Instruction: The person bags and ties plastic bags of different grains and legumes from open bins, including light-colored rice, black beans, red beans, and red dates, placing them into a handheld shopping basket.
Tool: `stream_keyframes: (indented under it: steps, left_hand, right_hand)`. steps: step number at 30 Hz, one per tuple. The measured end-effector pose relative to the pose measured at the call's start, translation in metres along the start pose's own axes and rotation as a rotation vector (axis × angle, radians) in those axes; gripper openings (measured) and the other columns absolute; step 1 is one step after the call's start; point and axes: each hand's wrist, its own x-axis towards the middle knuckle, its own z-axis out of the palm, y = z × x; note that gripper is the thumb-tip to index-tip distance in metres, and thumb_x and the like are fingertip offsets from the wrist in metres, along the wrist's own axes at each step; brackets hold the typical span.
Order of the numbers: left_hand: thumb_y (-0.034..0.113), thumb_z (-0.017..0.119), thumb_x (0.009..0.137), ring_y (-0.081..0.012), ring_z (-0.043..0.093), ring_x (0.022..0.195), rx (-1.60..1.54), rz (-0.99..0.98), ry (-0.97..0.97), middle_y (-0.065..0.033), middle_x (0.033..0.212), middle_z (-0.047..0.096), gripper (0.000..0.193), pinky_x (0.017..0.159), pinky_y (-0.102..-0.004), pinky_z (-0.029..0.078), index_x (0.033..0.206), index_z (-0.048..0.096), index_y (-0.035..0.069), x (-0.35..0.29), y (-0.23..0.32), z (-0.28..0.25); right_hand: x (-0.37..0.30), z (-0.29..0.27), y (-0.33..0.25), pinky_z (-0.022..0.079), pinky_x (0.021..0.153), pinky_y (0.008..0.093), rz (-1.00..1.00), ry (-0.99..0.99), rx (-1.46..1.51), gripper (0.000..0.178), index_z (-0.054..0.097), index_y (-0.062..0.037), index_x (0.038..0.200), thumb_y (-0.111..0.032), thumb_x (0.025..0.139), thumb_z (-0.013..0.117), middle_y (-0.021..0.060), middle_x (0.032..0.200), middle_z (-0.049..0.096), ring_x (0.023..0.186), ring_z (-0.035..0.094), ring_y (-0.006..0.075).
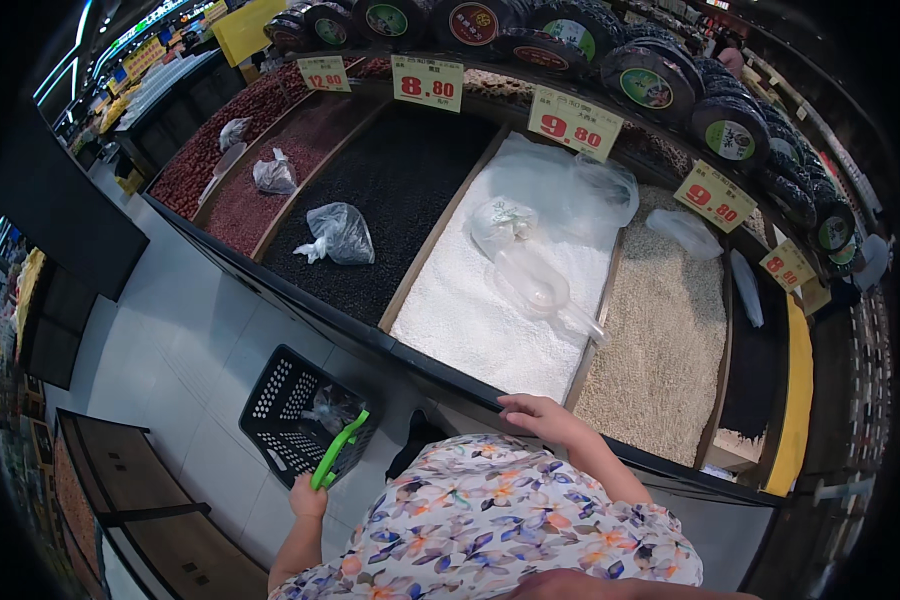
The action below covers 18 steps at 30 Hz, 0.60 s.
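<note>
At the lower left, my left hand [310, 497] is closed round the bright green handle [340, 447] of a black shopping basket [279, 400] with holes in its sides. A crumpled clear plastic bag [333, 408] lies inside the basket. My right hand [542, 417] is at the front edge of the bulk bins, fingers stretched out and holding nothing. Just beyond it is a bin of small white grains [450, 320], where a clear plastic scoop [533, 283] lies beside a knotted clear bag [503, 224]. Right of that, a bin holds beige grains [665, 350].
Further left are bins of black grains [395, 180], reddish beans [265, 220] and dark red dates [210, 145], with a knotted bag [340, 233] on the black grains. Price cards [427, 83] and round dark packages [470, 22] line the back. Pale floor tiles [185, 320] lie at left.
</note>
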Motion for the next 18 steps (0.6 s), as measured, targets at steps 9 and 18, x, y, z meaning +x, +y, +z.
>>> stream_keyframes:
  steps: [9, 18]
  left_hand:
    - [0.013, 0.057, 0.065, -0.0359, 0.057, 0.069, -0.027, 0.166, -0.029, -0.0131, 0.077, 0.057, 0.010, 0.061, -0.0461, 0.046, 0.074, 0.055, 0.009, 0.064, -0.057, -0.019]
    - [0.013, 0.058, 0.061, -0.0358, 0.057, 0.066, -0.027, 0.176, -0.127, -0.0121, 0.076, 0.057, 0.013, 0.060, -0.0455, 0.047, 0.072, 0.056, 0.008, 0.105, -0.077, -0.033]
  right_hand:
    - [0.099, -0.024, -0.076, 0.046, 0.081, 0.0294, -0.109, 0.448, -0.122, 0.036, 0.053, -0.0073, 0.118, -0.017, 0.084, 0.058, 0.0107, 0.105, 0.062, 0.094, 0.059, 0.0190]
    - [0.256, -0.088, -0.110, 0.036, 0.096, 0.0448, -0.027, 0.948, -0.889, 0.065, 0.042, -0.0159, 0.128, -0.028, 0.071, 0.070, 0.0185, 0.134, 0.035, 0.125, 0.032, 0.0364]
